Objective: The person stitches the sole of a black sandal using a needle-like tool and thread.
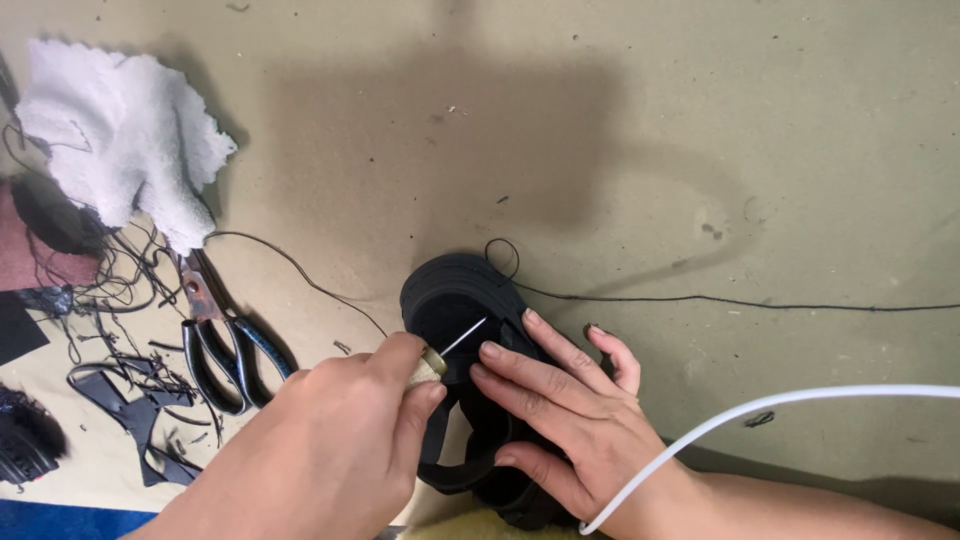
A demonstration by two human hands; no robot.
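Sandal (470,300): black, rubbery, strap attached.

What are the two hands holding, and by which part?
Left hand grips an awl by its handle; right hand presses flat on the black sandal, steadying it.

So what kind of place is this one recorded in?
Probably a shoe-repair or leatherwork bench. The left hand pushes an awl into a black sandal steadied by the right hand; worn pliers lie beside black scraps.

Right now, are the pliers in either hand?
No. The pliers lie on the table, apart from the left hand holding the awl and the right hand.
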